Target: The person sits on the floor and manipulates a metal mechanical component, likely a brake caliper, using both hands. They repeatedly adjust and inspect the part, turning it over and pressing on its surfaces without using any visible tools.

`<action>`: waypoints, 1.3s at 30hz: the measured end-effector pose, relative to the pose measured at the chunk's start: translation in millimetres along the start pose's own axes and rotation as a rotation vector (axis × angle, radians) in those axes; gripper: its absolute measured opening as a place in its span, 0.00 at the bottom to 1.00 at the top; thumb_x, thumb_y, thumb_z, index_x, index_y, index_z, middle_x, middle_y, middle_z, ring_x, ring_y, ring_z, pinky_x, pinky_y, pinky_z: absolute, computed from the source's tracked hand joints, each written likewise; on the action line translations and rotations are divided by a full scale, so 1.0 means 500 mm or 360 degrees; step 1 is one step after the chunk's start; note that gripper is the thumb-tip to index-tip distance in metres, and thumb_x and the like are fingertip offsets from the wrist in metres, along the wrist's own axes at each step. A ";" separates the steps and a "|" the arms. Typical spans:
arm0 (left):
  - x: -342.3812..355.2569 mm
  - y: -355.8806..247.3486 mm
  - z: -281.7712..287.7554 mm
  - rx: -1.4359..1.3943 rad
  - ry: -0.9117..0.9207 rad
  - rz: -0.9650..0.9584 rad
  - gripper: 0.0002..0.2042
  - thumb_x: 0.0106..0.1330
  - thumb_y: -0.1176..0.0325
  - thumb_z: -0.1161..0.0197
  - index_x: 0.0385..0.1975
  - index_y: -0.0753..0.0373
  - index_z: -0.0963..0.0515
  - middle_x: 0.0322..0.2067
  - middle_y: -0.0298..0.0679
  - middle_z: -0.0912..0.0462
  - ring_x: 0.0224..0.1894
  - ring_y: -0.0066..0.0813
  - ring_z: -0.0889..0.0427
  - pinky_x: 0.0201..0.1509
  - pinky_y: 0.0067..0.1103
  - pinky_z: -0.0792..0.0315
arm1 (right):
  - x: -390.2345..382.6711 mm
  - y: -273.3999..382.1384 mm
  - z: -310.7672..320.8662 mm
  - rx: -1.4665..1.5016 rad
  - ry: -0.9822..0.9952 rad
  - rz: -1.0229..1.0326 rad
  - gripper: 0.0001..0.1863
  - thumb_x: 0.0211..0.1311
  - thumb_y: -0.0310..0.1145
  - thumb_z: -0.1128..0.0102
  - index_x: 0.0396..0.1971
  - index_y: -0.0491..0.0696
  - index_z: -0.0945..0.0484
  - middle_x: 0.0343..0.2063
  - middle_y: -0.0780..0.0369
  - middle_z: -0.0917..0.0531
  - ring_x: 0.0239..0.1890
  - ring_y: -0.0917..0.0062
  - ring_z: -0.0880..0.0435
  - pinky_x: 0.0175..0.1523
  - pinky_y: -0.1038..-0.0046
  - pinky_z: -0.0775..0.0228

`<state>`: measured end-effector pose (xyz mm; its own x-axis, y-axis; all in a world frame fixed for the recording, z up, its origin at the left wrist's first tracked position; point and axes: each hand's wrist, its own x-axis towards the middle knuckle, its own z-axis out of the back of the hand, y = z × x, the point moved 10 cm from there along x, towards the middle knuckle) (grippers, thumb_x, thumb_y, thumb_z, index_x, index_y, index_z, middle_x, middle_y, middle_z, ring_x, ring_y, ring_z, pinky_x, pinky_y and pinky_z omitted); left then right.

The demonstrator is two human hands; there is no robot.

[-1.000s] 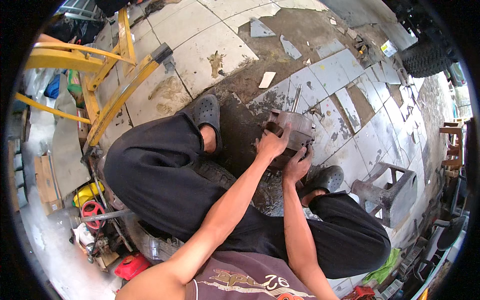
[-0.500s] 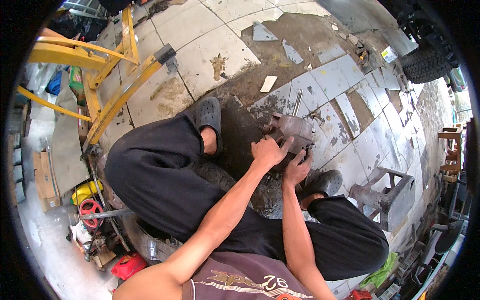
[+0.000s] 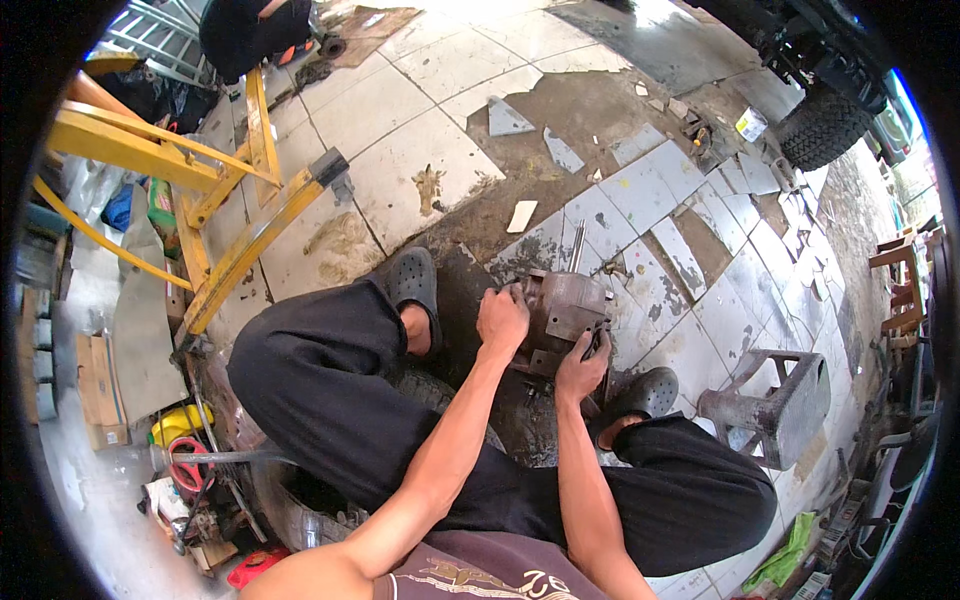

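A brown-grey metal gearbox housing (image 3: pixel 568 308) stands on the dirty floor between my feet, with a thin bright shaft (image 3: pixel 578 248) sticking up from its far side. My left hand (image 3: pixel 503 320) grips its left edge, fingers curled over the rim. On the near right side, my right hand (image 3: pixel 584 372) holds the housing with its fingers against the casting and its thumb partly hidden. Dark, oily ground lies beneath the housing, and its underside is out of sight.
A yellow steel frame (image 3: pixel 245 240) stands at the left. Right of my foot is a worn grey stool (image 3: pixel 770 405). Broken tiles (image 3: pixel 690 260) lie beyond the housing, and a large tyre (image 3: pixel 825 130) is far right. A person in dark clothing (image 3: pixel 255 35) is at the far left.
My left hand has shifted from the housing's near face to its left edge. The housing looks turned and sits slightly lower and left in view. My right hand stays on its right side.
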<state>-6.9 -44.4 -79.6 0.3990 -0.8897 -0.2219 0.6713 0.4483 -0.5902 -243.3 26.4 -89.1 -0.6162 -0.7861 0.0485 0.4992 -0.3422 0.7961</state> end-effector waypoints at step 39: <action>-0.052 0.011 -0.103 0.0097 0.0760 0.0261 0.56 0.66 0.24 0.67 0.75 0.76 0.61 0.49 0.70 0.20 0.59 0.62 0.21 0.70 0.44 0.40 | 0.005 -0.008 0.007 -0.0051 -0.0010 -0.0025 0.26 0.73 0.47 0.47 0.57 0.40 0.24 0.60 0.47 0.23 0.62 0.50 0.26 0.65 0.55 0.35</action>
<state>-45.6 -23.4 -116.9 0.1815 -0.7409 -0.6466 0.6647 0.5771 -0.4746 -249.0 27.4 -90.1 -0.6281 -0.7771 0.0399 0.5085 -0.3710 0.7770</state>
